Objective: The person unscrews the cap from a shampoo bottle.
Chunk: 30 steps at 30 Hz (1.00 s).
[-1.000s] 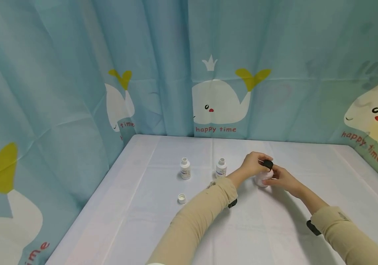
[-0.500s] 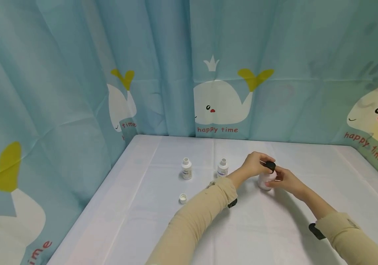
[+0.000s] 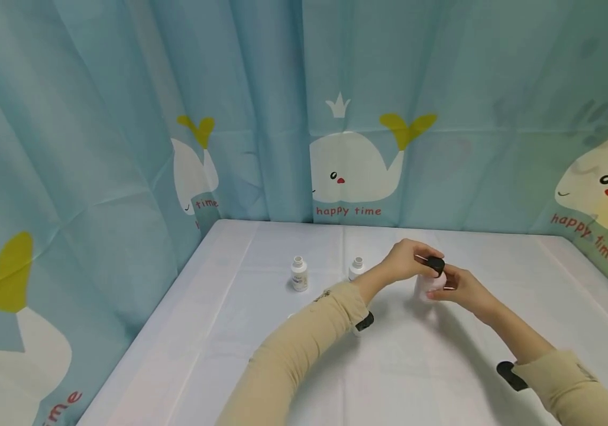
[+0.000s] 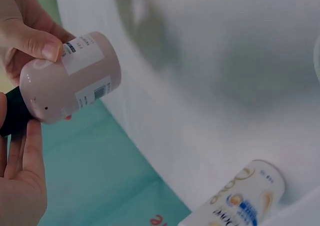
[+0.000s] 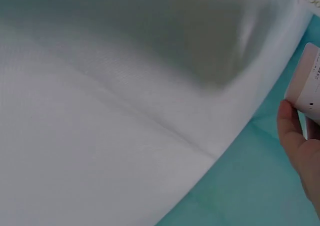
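Observation:
A pale pink bottle (image 3: 425, 289) with a black cap (image 3: 435, 266) is between both hands at the right of the table. My left hand (image 3: 407, 260) grips the black cap from above. My right hand (image 3: 466, 293) holds the bottle's body, thumb on its near side. In the left wrist view the pink bottle (image 4: 75, 80) shows a white label with a barcode, its cap partly hidden by fingers. Only the bottle's base end (image 5: 307, 88) shows in the right wrist view, with my right hand (image 5: 302, 151) at it.
Two uncapped white bottles stand further left: one bottle (image 3: 299, 274) in full, the other bottle (image 3: 357, 268) partly behind my left forearm. A white cap (image 3: 356, 332) peeks out below my left wrist. A blue curtain (image 3: 261, 118) borders the white table (image 3: 229, 331).
Both hands and the pink bottle have shifted slightly right, and the bottle lately sits a little higher. My left forearm has moved left, now covering most of the white cap seen earlier.

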Each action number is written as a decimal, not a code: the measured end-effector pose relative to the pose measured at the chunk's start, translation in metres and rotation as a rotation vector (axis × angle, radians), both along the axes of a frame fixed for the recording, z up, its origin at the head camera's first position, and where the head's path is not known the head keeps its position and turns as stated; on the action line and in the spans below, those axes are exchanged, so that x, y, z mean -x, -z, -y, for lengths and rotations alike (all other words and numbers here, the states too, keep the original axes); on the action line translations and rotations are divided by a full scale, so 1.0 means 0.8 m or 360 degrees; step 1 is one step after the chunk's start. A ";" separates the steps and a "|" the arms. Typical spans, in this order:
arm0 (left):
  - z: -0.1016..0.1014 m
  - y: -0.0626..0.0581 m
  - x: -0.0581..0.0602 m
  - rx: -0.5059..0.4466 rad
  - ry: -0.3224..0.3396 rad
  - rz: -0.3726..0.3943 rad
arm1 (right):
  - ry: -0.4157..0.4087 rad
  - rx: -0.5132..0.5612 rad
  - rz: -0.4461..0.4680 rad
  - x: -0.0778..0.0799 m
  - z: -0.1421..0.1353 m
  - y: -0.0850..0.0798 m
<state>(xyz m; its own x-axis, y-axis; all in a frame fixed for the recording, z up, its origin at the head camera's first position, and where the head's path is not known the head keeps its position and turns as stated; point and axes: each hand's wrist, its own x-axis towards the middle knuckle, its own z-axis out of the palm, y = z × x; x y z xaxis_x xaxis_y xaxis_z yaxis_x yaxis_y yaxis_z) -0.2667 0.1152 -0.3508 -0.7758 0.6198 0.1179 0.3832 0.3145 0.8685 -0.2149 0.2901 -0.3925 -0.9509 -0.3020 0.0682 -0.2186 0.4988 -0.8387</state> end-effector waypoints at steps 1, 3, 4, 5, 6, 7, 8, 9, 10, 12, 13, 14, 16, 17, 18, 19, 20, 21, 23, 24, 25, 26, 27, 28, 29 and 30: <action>0.002 -0.001 -0.001 -0.0010 0.0005 0.0015 | 0.0007 0.0004 0.0001 -0.002 0.003 -0.002; 0.007 -0.006 -0.003 -0.0021 0.0011 0.0039 | 0.0017 0.0009 -0.0004 -0.006 0.008 -0.007; 0.009 -0.008 -0.005 -0.0019 0.0016 0.0038 | 0.0017 0.0018 -0.0015 -0.008 0.011 -0.009; 0.011 -0.010 -0.006 -0.0024 0.0026 0.0044 | 0.0013 0.0027 -0.0031 -0.011 0.013 -0.011; 0.014 -0.012 -0.008 -0.0031 0.0035 0.0051 | 0.0015 0.0034 -0.0045 -0.013 0.015 -0.013; 0.015 -0.014 -0.010 -0.0033 0.0042 0.0053 | 0.0014 0.0035 -0.0061 -0.016 0.017 -0.015; 0.017 -0.016 -0.012 -0.0036 0.0052 0.0050 | 0.0016 0.0038 -0.0079 -0.018 0.018 -0.017; 0.019 -0.018 -0.014 -0.0040 0.0065 0.0037 | 0.0022 0.0037 -0.0094 -0.021 0.020 -0.019; 0.022 -0.020 -0.017 -0.0043 0.0077 0.0016 | 0.0027 0.0031 -0.0115 -0.024 0.022 -0.021; 0.027 -0.023 -0.021 -0.0071 0.0097 0.0000 | 0.0046 0.0024 -0.0136 -0.029 0.027 -0.026; 0.030 -0.025 -0.023 -0.0080 0.0100 -0.0011 | 0.0050 0.0026 -0.0143 -0.031 0.030 -0.028; 0.034 -0.026 -0.025 -0.0094 0.0105 -0.0021 | 0.0055 0.0026 -0.0150 -0.033 0.033 -0.030; 0.041 -0.028 -0.028 -0.0122 0.0113 -0.0026 | 0.0061 0.0036 -0.0154 -0.037 0.039 -0.033; 0.045 -0.028 -0.030 -0.0145 0.0119 -0.0015 | 0.0057 0.0045 -0.0154 -0.039 0.042 -0.035; 0.049 -0.029 -0.031 -0.0165 0.0125 -0.0009 | 0.0051 0.0054 -0.0153 -0.041 0.045 -0.036; 0.052 -0.029 -0.033 -0.0183 0.0129 -0.0005 | 0.0048 0.0052 -0.0162 -0.042 0.048 -0.038; 0.056 -0.030 -0.034 -0.0206 0.0136 0.0000 | 0.0043 0.0049 -0.0179 -0.044 0.051 -0.039; 0.060 -0.031 -0.036 -0.0225 0.0136 0.0004 | 0.0036 0.0048 -0.0199 -0.045 0.053 -0.041; 0.068 -0.033 -0.040 -0.0272 0.0142 0.0010 | 0.0022 0.0034 -0.0245 -0.047 0.059 -0.044; 0.071 -0.034 -0.041 -0.0289 0.0145 0.0012 | 0.0018 0.0026 -0.0273 -0.047 0.062 -0.046; 0.075 -0.036 -0.043 -0.0306 0.0146 0.0008 | 0.0018 0.0021 -0.0297 -0.048 0.064 -0.048; 0.079 -0.037 -0.045 -0.0323 0.0149 0.0004 | 0.0021 0.0025 -0.0310 -0.050 0.067 -0.050; 0.082 -0.039 -0.047 -0.0333 0.0148 -0.0003 | 0.0018 0.0024 -0.0327 -0.051 0.070 -0.051; 0.086 -0.040 -0.049 -0.0343 0.0150 -0.0014 | 0.0021 0.0027 -0.0337 -0.052 0.072 -0.053; 0.089 -0.041 -0.051 -0.0349 0.0150 -0.0025 | 0.0023 0.0032 -0.0342 -0.054 0.075 -0.054; 0.093 -0.042 -0.052 -0.0354 0.0149 -0.0039 | 0.0022 0.0041 -0.0347 -0.055 0.077 -0.055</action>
<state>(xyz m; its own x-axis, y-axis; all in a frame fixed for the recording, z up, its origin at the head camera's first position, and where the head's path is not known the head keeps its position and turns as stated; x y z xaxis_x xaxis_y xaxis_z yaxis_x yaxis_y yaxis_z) -0.2247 0.0405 -0.3169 -0.7116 0.6454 0.2778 0.4235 0.0785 0.9025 -0.1705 0.2285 -0.3484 -0.9168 -0.2844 0.2802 -0.3894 0.4821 -0.7848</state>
